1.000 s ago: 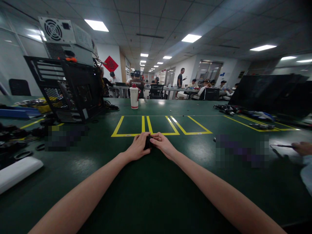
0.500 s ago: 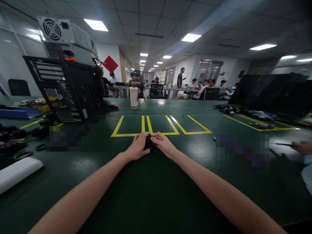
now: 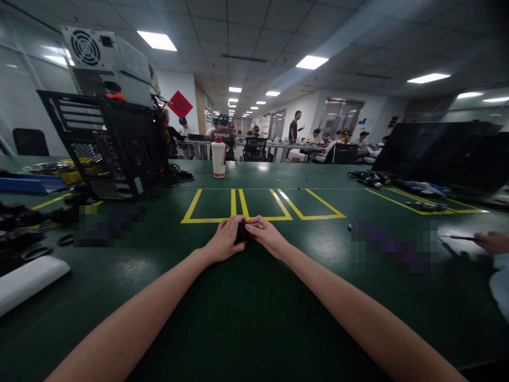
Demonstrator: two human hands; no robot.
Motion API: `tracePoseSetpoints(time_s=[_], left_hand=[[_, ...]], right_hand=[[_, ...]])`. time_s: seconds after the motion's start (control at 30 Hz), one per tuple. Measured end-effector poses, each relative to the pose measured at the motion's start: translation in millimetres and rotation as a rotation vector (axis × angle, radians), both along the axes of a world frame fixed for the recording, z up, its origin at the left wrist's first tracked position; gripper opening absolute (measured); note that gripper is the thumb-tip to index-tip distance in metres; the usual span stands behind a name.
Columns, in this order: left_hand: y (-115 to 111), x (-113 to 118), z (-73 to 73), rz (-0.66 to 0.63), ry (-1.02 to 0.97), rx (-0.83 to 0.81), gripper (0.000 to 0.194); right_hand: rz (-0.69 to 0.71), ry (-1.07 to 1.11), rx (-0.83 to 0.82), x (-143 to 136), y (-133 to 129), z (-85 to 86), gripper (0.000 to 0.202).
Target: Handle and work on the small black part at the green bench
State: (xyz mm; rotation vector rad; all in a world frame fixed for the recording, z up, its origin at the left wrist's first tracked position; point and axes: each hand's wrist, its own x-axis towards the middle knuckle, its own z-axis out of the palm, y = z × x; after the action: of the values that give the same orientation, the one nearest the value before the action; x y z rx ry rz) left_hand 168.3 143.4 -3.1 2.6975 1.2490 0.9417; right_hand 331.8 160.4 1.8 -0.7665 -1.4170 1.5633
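A small black block-like object (image 3: 241,233) stands on the green table (image 3: 254,318), between my two hands; its kind I cannot make out. My left hand (image 3: 226,240) is wrapped around its left side, fingers over the top and thumb low in front. On the right, my right hand (image 3: 265,234) pinches at its upper right edge with thumb and fingertips. Much of the object is hidden behind the fingers. Yellow tape outlines (image 3: 262,218) lie on the table just beyond both hands.
An open black computer case (image 3: 135,148) with power supplies (image 3: 115,58) on top stands left. A white cup (image 3: 219,158) sits ahead. Cables and a white object (image 3: 32,284) lie left. At right, another person's hand (image 3: 493,241) holds a thin tool (image 3: 457,236); a dark monitor (image 3: 437,154) stands behind.
My hands and the black object hold almost the same place. The other person's hand and tool at the right have shifted very slightly left.
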Motion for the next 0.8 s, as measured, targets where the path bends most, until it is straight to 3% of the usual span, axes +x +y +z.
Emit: tracePoseSetpoints(time_s=[0.13,0.33,0.5,0.63,0.8], left_hand=[[-0.7,-0.1,0.6,-0.005,-0.005,0.002,0.059],[-0.7,-0.1,0.7,-0.004,-0.006,-0.018,0.059],[0.5,0.8,-0.9,0.016,-0.005,0.005,0.060],[1.9,0.5,-2.5,0.009,0.002,0.012,0.060],[3.3,-0.4,-4.6,0.013,-0.002,0.013,0.060]], right_hand=[[-0.027,-0.010,-0.044,-2.0,3.9,-1.6,0.029],[0.052,-0.028,-0.026,5.2,1.5,0.7,0.039],[0.006,0.016,-0.027,0.7,1.3,-1.3,0.027],[-0.022,0.013,-0.073,-2.1,3.4,-0.7,0.028],[0.062,0.011,-0.078,4.4,2.7,1.0,0.036]])
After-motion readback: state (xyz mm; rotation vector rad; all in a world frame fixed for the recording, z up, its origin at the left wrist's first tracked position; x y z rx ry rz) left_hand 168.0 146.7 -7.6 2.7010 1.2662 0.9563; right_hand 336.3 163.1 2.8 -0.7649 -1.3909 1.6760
